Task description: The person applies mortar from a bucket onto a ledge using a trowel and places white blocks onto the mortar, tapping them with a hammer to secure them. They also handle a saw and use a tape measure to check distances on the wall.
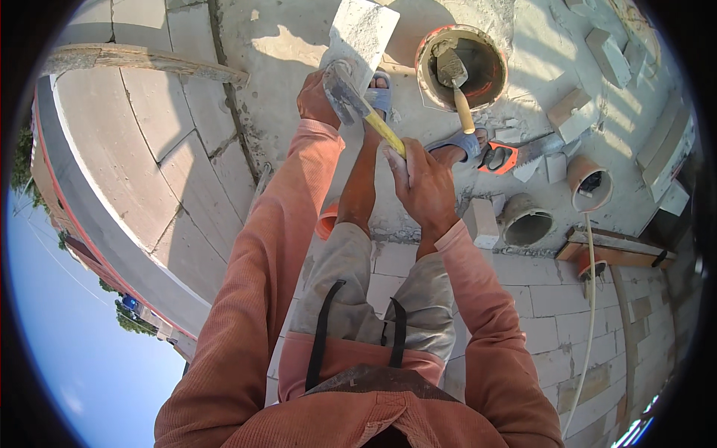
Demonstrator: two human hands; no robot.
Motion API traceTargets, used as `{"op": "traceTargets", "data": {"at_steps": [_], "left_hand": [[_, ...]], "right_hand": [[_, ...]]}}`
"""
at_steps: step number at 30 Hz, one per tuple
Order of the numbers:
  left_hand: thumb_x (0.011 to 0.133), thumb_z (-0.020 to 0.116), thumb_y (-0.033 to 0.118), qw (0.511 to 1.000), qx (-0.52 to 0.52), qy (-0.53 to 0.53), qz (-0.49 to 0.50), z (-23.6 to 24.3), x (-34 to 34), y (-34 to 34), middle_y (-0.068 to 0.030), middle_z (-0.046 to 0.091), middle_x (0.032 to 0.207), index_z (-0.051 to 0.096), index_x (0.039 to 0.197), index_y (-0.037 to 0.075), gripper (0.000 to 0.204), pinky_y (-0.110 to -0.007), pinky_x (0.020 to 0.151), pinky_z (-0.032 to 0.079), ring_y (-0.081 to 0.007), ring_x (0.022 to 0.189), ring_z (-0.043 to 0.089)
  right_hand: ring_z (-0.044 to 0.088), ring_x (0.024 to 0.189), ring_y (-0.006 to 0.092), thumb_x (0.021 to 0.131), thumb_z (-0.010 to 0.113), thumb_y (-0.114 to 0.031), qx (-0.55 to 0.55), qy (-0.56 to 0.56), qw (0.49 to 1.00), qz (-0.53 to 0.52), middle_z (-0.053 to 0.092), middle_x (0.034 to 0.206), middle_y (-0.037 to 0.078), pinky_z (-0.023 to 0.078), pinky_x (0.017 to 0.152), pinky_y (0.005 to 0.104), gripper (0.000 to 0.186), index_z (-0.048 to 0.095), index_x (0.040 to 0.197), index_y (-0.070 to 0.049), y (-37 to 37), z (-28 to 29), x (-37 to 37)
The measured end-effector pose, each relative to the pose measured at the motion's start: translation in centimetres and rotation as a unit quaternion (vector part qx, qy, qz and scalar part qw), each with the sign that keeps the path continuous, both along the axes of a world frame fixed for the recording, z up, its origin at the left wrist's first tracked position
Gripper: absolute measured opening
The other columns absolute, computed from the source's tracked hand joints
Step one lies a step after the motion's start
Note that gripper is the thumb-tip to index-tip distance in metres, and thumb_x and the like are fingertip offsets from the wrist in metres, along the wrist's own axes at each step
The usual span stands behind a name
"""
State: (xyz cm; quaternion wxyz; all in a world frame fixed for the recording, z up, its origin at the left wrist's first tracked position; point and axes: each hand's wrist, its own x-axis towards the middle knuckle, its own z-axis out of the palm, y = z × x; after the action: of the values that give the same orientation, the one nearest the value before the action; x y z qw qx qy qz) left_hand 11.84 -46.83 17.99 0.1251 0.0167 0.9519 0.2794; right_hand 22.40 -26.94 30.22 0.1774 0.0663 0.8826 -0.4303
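Note:
My left hand (317, 101) is closed at the near end of a pale lightweight block (364, 36), which points away from me. Its fingers are partly hidden behind the tool head. In my right hand (423, 187) is a yellow-handled hammer (384, 133), gripped near the end of the handle. The hammer's grey, mortar-smeared head (343, 91) lies over the near end of the block, next to my left hand; whether it touches cannot be told. To the right of the block stands a bucket (484, 56) with a trowel (461, 97) leaning inside.
A handsaw (538, 149) with an orange handle lies beside my right foot (450, 151). Cut block pieces (573, 112) and two small buckets (527, 221) (590, 181) sit at the right. A block wall (149, 142) with a plank (142, 60) runs along the left.

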Motion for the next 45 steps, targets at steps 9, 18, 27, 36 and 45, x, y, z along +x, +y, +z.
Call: {"op": "traceTargets", "data": {"at_steps": [9,18,27,36,45], "left_hand": [[0.083,0.073,0.009,0.997,0.013,0.071,-0.005,-0.4,0.6,-0.4,-0.0081,0.072,0.113,0.072,0.111,0.012,0.028,-0.038,0.092,0.054,-0.0283,0.105,0.066],[0.092,0.061,0.006,0.988,0.087,0.128,0.016,-1.5,1.6,-1.5,-0.0129,0.068,0.118,0.067,0.123,0.006,0.032,-0.039,0.095,0.054,-0.0284,0.111,0.066],[0.096,0.048,0.006,0.967,0.107,-0.022,0.230,1.0,5.6,-7.6,-0.0240,0.039,0.150,0.036,0.148,-0.002,0.054,-0.044,0.112,0.039,-0.0362,0.137,0.043],[0.095,0.056,0.056,0.983,0.077,-0.079,0.146,-2.0,-5.3,-2.6,-0.0264,0.017,0.161,0.013,0.157,-0.002,0.095,-0.043,0.122,0.018,-0.0397,0.150,0.015],[0.060,0.081,0.074,0.888,-0.306,-0.337,0.060,1.1,-10.0,10.7,-0.0239,0.007,0.164,-0.021,0.156,0.011,0.154,-0.060,0.120,0.017,-0.0390,0.151,0.018]], "right_hand": [[0.067,0.065,0.0347,0.094,0.067,-0.022,0.038,-0.029,0.999,0.010,0.067,0.082,0.015,0.051,0.054,0.0444,0.026,0.055,0.108,-0.004,-0.3,-2.2,-1.0],[0.067,0.063,0.0349,0.094,0.066,-0.025,0.015,0.038,0.999,-0.001,0.067,0.080,0.015,0.052,0.052,0.0443,0.029,0.053,0.107,-0.004,-0.2,-3.8,0.3],[0.068,0.064,0.0375,0.099,0.061,-0.028,0.002,0.029,0.999,-0.029,0.069,0.081,0.019,0.052,0.055,0.0462,0.026,0.054,0.108,-0.004,-1.4,-3.7,0.9],[0.063,0.065,0.0409,0.105,0.047,-0.041,-0.045,-0.163,0.959,-0.228,0.062,0.072,0.022,0.047,0.059,0.0481,0.040,0.054,0.105,-0.001,0.6,-1.0,4.4],[0.060,0.054,0.0268,0.100,0.054,-0.048,-0.018,-0.322,0.828,-0.459,0.058,0.060,0.014,0.047,0.054,0.0408,0.055,0.064,0.080,0.002,19.6,-12.9,7.6]]}}
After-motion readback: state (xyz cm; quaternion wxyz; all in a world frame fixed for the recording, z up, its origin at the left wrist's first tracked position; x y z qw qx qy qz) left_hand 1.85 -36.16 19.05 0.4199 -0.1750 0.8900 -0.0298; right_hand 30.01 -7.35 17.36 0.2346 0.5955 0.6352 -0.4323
